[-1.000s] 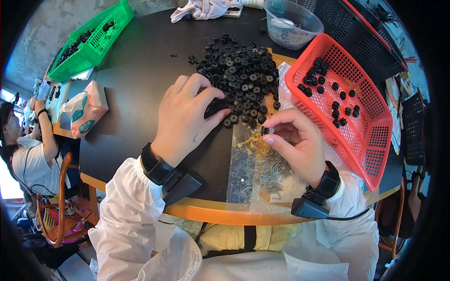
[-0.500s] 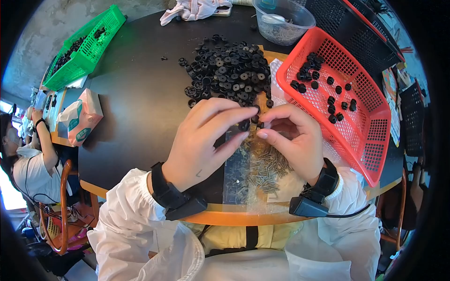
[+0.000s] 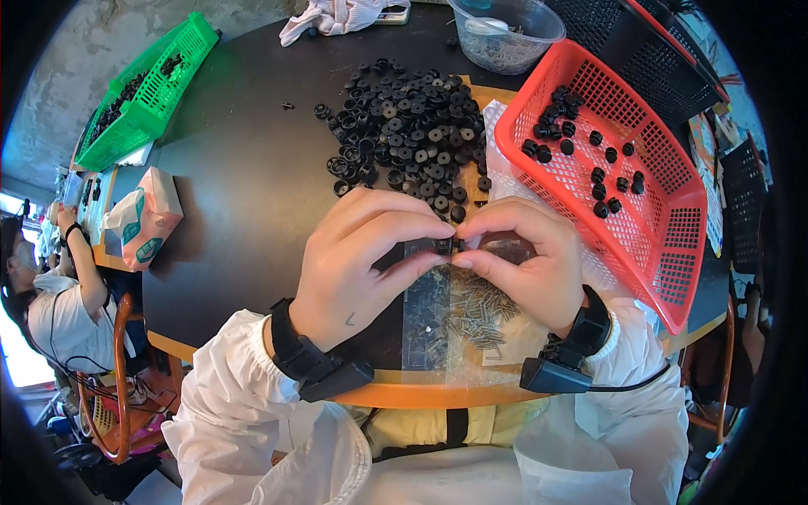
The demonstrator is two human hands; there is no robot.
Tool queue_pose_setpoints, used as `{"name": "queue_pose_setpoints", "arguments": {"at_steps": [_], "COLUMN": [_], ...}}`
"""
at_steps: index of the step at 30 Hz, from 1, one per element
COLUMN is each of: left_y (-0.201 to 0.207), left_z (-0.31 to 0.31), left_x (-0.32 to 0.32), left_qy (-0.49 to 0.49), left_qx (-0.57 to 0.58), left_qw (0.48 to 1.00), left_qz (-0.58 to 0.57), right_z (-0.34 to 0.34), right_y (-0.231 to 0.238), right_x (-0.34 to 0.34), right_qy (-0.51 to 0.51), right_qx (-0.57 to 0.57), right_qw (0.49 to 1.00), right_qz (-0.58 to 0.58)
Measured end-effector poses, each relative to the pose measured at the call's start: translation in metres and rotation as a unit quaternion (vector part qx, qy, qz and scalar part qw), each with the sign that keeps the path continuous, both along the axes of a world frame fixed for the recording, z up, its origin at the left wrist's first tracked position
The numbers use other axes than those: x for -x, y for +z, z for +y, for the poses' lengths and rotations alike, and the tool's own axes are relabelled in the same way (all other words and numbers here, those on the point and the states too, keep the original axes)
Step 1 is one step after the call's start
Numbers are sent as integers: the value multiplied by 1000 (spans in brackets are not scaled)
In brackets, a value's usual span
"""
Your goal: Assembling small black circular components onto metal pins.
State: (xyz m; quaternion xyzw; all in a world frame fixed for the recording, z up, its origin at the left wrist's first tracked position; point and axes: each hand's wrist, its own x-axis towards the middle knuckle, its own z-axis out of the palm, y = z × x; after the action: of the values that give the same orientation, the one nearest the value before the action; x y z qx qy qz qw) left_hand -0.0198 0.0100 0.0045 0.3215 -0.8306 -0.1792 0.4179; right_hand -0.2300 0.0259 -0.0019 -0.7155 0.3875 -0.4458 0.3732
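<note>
Head view, and we take the heap of small black rubber rings [image 3: 412, 126] on the round dark table [image 3: 244, 194] as our landmark. Far to its left a green plastic mesh basket [image 3: 147, 88] sits at the table's edge, and nearer, below-left of the heap, lies a pink-and-white soft tissue pack [image 3: 147, 219]. Just below the heap our left hand [image 3: 358, 269] has thumb and forefinger pressed together on one small black ring [image 3: 444, 246]. Meeting it from the other side, our right hand [image 3: 526, 265] is likewise pinched shut at the fingertips, touching that same ring; what it holds against the ring is too small to tell. So the ring lies between the two grips, at the fingertips of both hands, neither hand nearer than the other, and its axis seems to run across from one hand to the other. Below the hands a clear plastic sheet bears a scatter of small metal screws [image 3: 480, 311]. Right of the heap stands a red plastic mesh basket [image 3: 665, 227] holding a few black pieces, and above it a clear plastic bowl [image 3: 505, 34].
</note>
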Motion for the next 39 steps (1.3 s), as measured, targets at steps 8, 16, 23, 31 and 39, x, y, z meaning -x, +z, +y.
{"name": "queue_pose_setpoints", "arguments": {"at_steps": [8,16,23,31,39], "left_y": [-2,-2,-1,-4,-1], "left_z": [-2,0,0,-1,0], "left_x": [1,3,2,2,1], "left_qy": [-14,-4,-31,-48,-47], "left_qx": [26,21,24,-7,-10], "left_qw": [999,999,999,998,998], "left_qz": [18,40,27,48,36], "right_z": [1,1,4,3,3], "right_y": [2,0,-1,-2,-1], "right_x": [1,2,0,4,3], "right_qy": [-7,1,3,21,21], "right_qx": [25,42,10,29,23], "right_qw": [1000,999,999,998,997], "right_qz": [11,-5,-35,-51,-65]}}
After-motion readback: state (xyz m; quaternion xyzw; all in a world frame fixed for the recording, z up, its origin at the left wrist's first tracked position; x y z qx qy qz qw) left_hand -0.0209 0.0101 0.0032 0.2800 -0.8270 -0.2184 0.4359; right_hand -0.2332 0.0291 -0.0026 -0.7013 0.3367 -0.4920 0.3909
